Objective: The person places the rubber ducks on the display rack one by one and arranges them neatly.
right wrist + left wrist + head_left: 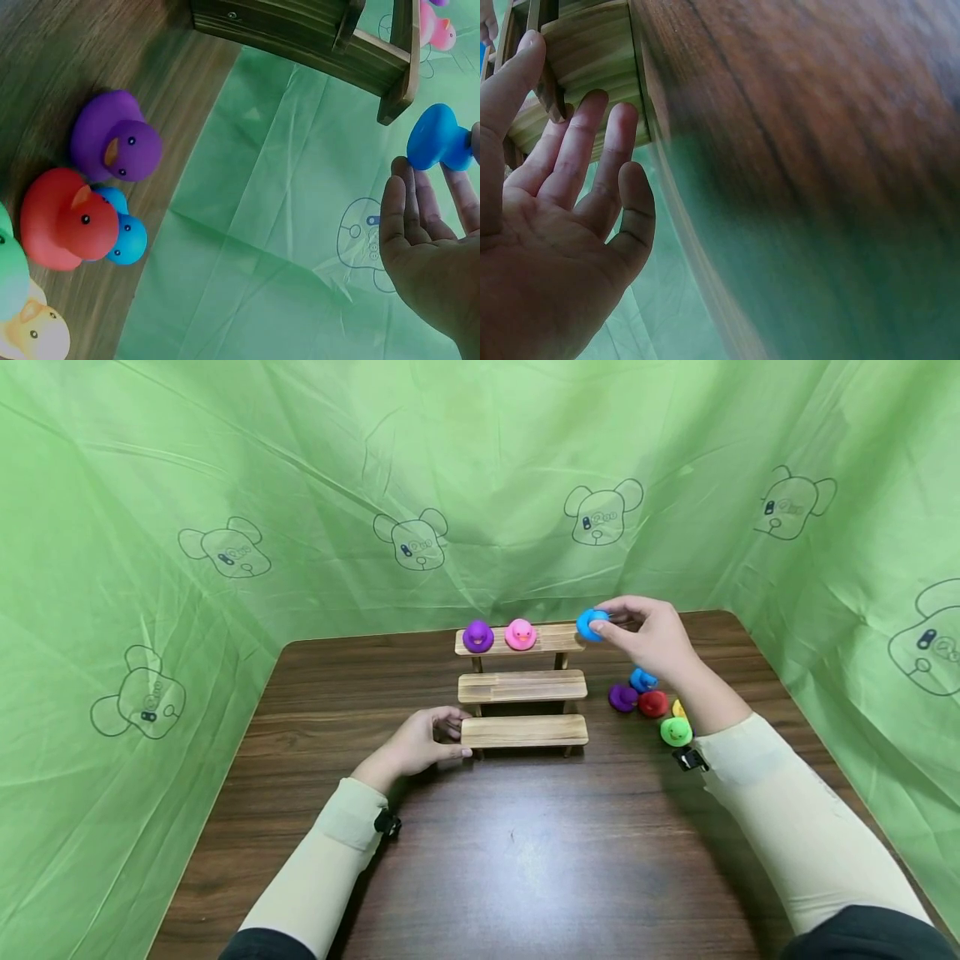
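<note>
Pinching blue duck at right end of rack's top tier: right hand. Left hand grips bottom tier's left end. Duck probably light, soft, smooth; hold body sides gently.

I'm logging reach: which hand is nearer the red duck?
Right. The right hand is on the same side of the rack as the red duck, higher up; the left hand is opposite, at the bottom shelf.

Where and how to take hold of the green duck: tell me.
Take the green duck by its rounded head, probably best from above and the near side: it sits upright, head uppermost, while the red duck and yellow duck crowd its far side.
</note>
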Demonstrator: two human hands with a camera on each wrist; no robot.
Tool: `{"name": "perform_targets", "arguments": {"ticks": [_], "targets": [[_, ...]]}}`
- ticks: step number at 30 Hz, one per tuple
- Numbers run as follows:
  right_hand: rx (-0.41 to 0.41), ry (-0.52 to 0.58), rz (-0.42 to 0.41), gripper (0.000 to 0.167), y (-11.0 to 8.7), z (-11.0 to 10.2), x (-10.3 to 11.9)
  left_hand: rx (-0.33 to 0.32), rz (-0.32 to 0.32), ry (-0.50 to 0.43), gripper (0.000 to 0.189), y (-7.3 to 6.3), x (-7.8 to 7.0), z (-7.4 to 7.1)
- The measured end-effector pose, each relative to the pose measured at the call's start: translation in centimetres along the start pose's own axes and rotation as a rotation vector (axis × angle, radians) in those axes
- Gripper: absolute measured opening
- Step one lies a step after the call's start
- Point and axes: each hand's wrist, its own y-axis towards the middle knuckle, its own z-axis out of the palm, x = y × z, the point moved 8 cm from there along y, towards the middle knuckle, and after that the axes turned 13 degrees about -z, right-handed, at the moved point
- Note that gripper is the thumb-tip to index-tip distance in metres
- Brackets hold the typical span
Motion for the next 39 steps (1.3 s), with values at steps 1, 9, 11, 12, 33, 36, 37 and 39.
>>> {"name": "perform_targets", "arguments": {"ticks": [1, 9, 11, 12, 33, 36, 37, 39], "targets": [[0.001, 0.003, 0.0, 0.039, 0.1, 0.1, 0.0, 0.001, 0.001, -0.001, 0.054, 0.0, 0.0, 0.0], [0.01, 0.012, -0.004, 0.038, 0.9, 1.8, 0.6, -0.005, 0.006, 0.0, 0.053, 0.0, 0.0, -0.1], [0.013, 0.006, -0.002, 0.038, 1.0, 2.2, 0.7, -0.001, 0.005, 0.0, 0.053, 0.1, 0.1, -0.1], [0.014, 0.007, -0.001, 0.038, 1.0, 2.4, 0.8, 0.001, 0.004, 0.0, 0.053, 0.1, 0.1, -0.1], [0.032, -0.038, -0.025, 0.037, 1.3, 4.1, 0.8, 0.0, 0.007, 0.0, 0.052, 0.2, 0.0, -0.1], [0.035, -0.037, -0.02, 0.037, 1.2, 4.1, 0.6, 0.0, 0.004, 0.001, 0.052, 0.2, 0.0, -0.1], [0.035, -0.038, -0.017, 0.037, 1.2, 4.1, 0.6, 0.0, 0.004, 0.001, 0.052, 0.2, 0.0, -0.1], [0.036, -0.042, -0.014, 0.036, 1.2, 4.2, 0.5, 0.0, 0.002, 0.002, 0.052, 0.2, 0.0, -0.1]]}}
